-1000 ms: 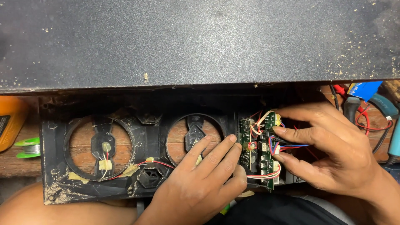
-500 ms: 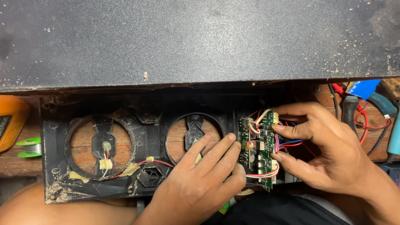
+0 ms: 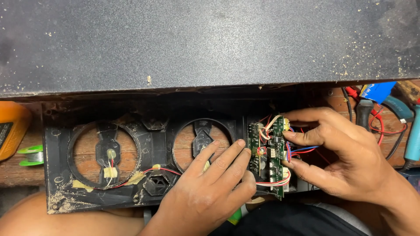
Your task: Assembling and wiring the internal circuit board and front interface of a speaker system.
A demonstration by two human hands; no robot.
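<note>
Viewed from above, at a worn reddish-brown wooden workbench [image 3: 26, 172].

Across the upper part of the view: large dusty black flat panel [image 3: 210, 43], speckled with pale sawdust, overhanging the bench.

Below its edge: long black plastic frame with two round openings [image 3: 148, 161], lying flat along the near edge of the bench, dusty, bench wood visible through both openings. Thin red and white wires held down with yellowed tape [image 3: 131, 177] across the frame's left half.

At the frame's right end: narrow green printed circuit board with small black components [image 3: 267, 153], standing on edge, with red, white and blue leads [image 3: 302, 150] attached.

Left hand [image 3: 210, 192]: open, pressed flat on the frame, fingertips touching the board's left face.

Right hand [image 3: 339, 157]: thumb and fingers closed on the board's right edge and on the leads there.

Hands close together, with the board between them.

Left edge of the bench: orange box-shaped instrument [image 3: 11, 129], partly out of view; just beside it, small green spool of solder wire [image 3: 31, 155].

Right corner: blue-handled tools [image 3: 396, 109] and tangled red and black cables [image 3: 385, 126].

Room beyond the bench: not visible.
</note>
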